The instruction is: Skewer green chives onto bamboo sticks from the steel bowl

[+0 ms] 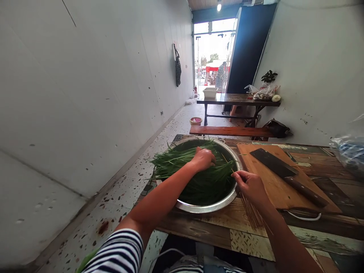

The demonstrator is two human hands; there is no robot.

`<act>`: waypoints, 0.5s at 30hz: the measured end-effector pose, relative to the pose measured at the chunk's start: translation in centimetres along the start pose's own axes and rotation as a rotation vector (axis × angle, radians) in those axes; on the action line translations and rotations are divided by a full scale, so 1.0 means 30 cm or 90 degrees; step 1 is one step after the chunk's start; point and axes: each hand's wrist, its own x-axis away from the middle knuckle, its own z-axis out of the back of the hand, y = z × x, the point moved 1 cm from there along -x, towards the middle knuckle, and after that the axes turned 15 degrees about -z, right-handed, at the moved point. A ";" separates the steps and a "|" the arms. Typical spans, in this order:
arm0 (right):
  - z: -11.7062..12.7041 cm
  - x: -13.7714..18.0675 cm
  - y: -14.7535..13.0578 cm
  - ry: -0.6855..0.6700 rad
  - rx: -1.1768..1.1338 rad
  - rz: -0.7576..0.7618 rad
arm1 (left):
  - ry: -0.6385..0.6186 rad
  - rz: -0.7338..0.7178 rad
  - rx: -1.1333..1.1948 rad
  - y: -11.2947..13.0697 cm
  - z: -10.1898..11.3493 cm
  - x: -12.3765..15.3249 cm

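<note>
Many long greens (167, 165) are filling the steel bowl (210, 208) on the planked table (216, 227), their ends spilling over its rim at nine o'clock. They are looking light, limp and smooth, so single leaves are likely to be slipping or bruising; a loose bundle, taken mid-length, is probably offering the surest hold. Over the bowl's centre the left hand (203, 157) is resting with fingers curled down; I cannot tell what they are gripping. At four o'clock the right hand (251, 185) is pinching a thin pale strand (232, 172), thumb and forefinger nearly meeting; stem or stick, I cannot tell. Slim, stiff-looking sticks (249, 212) are fanning out at five. At three, a smooth wooden board (275, 195) is carrying a dark, broad-bladed knife (273, 163).
</note>
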 end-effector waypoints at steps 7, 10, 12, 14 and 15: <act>0.002 0.005 -0.004 -0.005 -0.008 0.006 | 0.029 0.013 -0.001 0.010 0.023 0.011; 0.002 0.005 -0.010 -0.007 -0.010 0.005 | 0.080 0.040 0.039 0.011 0.025 0.009; 0.002 0.004 -0.013 -0.007 -0.009 0.004 | 0.121 0.080 0.102 0.006 0.026 0.005; 0.002 0.003 -0.013 -0.006 -0.008 0.007 | 0.163 0.115 0.181 -0.004 0.021 -0.001; 0.002 0.002 -0.012 -0.006 -0.007 0.008 | 0.184 0.126 0.219 -0.010 0.015 -0.004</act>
